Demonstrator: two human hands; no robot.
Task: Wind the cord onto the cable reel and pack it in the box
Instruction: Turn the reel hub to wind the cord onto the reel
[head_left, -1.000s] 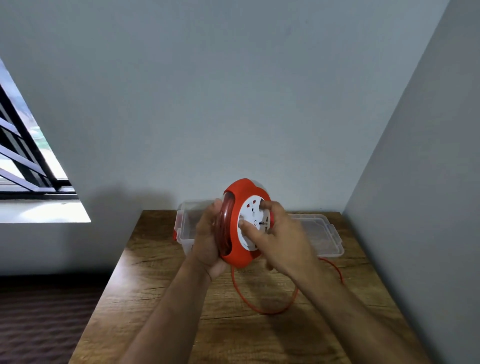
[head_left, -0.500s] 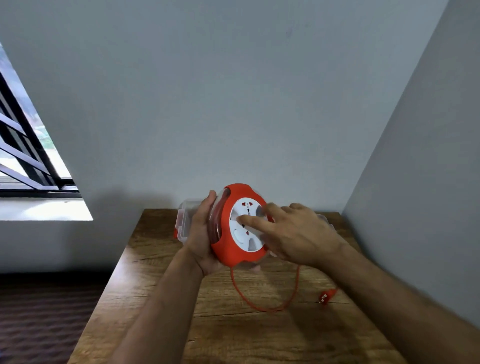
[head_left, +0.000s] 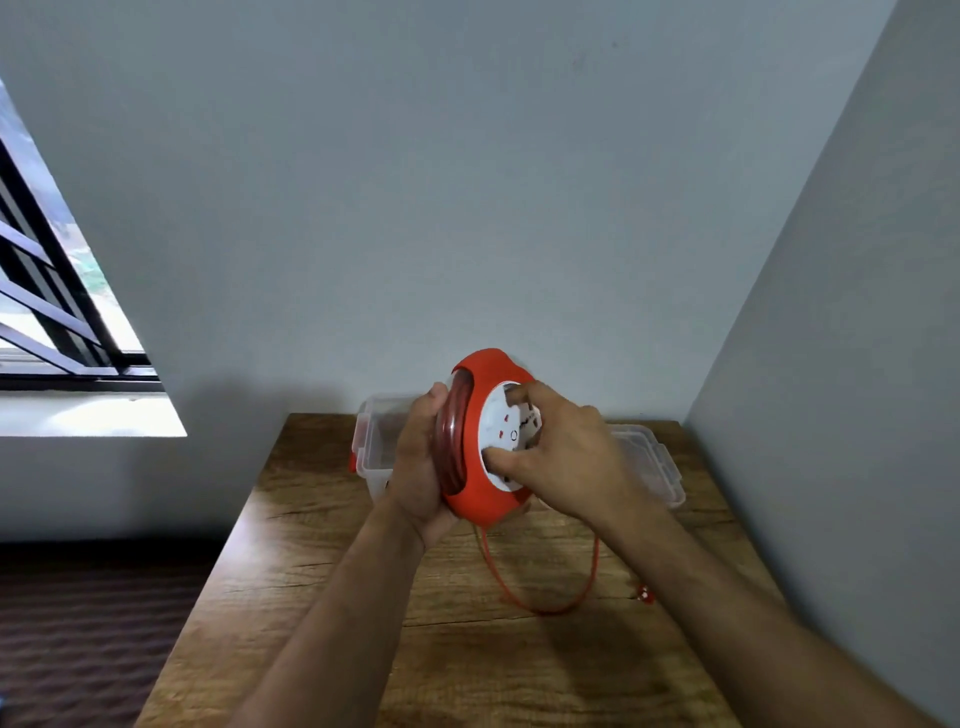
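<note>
At frame centre, the left hand (head_left: 418, 462) clamps the reel (head_left: 480, 486); right hand (head_left: 563, 457) fingers, curled on its white dial, have turned round, so the cord (head_left: 540, 605) loop (lower centre) has shrunk: winding nearly done.

The wooden table (head_left: 322, 571) lies bare at 6 and 7 o'clock. A loose loop of red cord (head_left: 540, 605) crosses it at 5 o'clock, its plug (head_left: 645, 596) just beyond. At 12 o'clock the clear plastic box (head_left: 376, 441) and its lid (head_left: 647, 462) line the back wall; a side wall shuts off 3 o'clock.
</note>
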